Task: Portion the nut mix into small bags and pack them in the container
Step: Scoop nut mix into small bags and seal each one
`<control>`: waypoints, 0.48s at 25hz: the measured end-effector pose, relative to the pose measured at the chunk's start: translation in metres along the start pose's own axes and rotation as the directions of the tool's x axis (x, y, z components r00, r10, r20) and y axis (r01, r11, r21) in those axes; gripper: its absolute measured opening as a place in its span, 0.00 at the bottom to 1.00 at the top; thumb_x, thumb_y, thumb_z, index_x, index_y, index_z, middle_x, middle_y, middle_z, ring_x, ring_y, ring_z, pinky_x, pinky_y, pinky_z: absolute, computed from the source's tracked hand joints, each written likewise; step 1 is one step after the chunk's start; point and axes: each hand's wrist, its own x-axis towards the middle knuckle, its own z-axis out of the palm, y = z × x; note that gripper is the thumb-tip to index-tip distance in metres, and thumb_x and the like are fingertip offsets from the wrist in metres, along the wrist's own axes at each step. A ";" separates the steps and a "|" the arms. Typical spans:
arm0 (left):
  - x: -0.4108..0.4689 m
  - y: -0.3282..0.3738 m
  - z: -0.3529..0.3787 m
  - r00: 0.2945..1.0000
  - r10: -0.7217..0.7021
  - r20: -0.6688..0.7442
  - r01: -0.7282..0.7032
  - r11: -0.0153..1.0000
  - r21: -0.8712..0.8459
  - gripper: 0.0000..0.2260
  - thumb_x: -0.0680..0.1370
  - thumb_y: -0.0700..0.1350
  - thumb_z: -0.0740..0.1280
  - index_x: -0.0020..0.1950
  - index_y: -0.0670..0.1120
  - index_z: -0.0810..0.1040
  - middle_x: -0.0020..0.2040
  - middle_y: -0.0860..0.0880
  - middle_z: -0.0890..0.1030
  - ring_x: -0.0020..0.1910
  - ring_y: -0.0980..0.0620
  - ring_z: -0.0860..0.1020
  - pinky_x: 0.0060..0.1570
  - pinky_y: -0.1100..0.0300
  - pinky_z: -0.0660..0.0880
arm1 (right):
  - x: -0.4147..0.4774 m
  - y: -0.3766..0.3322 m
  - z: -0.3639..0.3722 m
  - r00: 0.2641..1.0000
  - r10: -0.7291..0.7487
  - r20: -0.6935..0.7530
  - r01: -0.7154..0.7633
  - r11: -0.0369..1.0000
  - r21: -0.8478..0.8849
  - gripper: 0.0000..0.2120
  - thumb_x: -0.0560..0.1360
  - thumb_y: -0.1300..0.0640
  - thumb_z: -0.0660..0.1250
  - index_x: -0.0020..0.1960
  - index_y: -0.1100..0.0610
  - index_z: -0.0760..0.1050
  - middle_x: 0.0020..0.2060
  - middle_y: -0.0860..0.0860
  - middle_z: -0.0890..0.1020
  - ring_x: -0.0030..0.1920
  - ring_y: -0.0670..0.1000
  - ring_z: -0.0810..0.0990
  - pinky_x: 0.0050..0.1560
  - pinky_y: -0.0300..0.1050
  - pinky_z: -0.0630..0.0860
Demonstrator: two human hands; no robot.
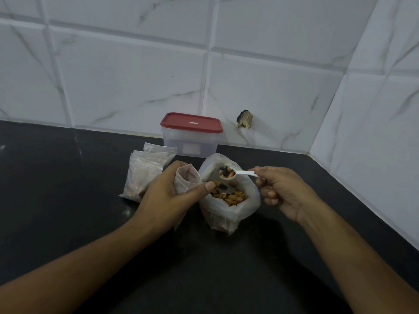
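Your container (190, 143) had a clear, frosted body and a red lid (191, 122) with a small white mark. The countertop (68, 182) was black with faint pale flecks. The wall tiles (136, 75) were white with thin grey marble veins, and one bore a black-and-beige patch (244, 119). Your spoon (246, 172) was white. The nut mix (229, 197) was tan and orange-brown with black pieces. The large bag (226, 215) was milky white, the small bag (186, 177) hazy and clear, and the stacked bags (145, 173) clear with brownish bottoms.
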 end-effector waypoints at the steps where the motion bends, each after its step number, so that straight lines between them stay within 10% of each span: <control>1: 0.001 0.000 0.001 1.000 0.000 -0.005 0.001 1.000 0.009 0.19 0.68 0.63 0.73 0.55 0.56 0.78 0.51 0.61 0.83 0.53 0.67 0.80 0.49 0.64 0.79 | -0.001 -0.002 0.000 1.000 -0.017 0.011 0.016 0.999 0.041 0.09 0.84 0.59 0.64 0.55 0.61 0.82 0.32 0.51 0.77 0.24 0.44 0.65 0.20 0.35 0.62; 5: 0.001 0.001 0.006 1.000 0.015 -0.022 -0.014 0.999 0.035 0.17 0.69 0.59 0.75 0.54 0.58 0.76 0.49 0.71 0.80 0.50 0.75 0.77 0.42 0.76 0.75 | -0.007 -0.010 0.007 0.991 -0.076 0.106 0.060 0.987 0.146 0.09 0.83 0.58 0.64 0.56 0.62 0.80 0.33 0.50 0.76 0.23 0.43 0.63 0.21 0.35 0.59; 12: 0.004 -0.010 0.007 0.999 0.033 -0.003 -0.033 0.998 0.052 0.18 0.72 0.58 0.76 0.58 0.56 0.78 0.54 0.61 0.83 0.53 0.62 0.82 0.53 0.58 0.81 | -0.024 -0.009 0.032 0.940 -0.179 0.289 0.197 0.980 -0.034 0.10 0.83 0.56 0.65 0.57 0.60 0.82 0.35 0.52 0.78 0.23 0.44 0.64 0.22 0.35 0.60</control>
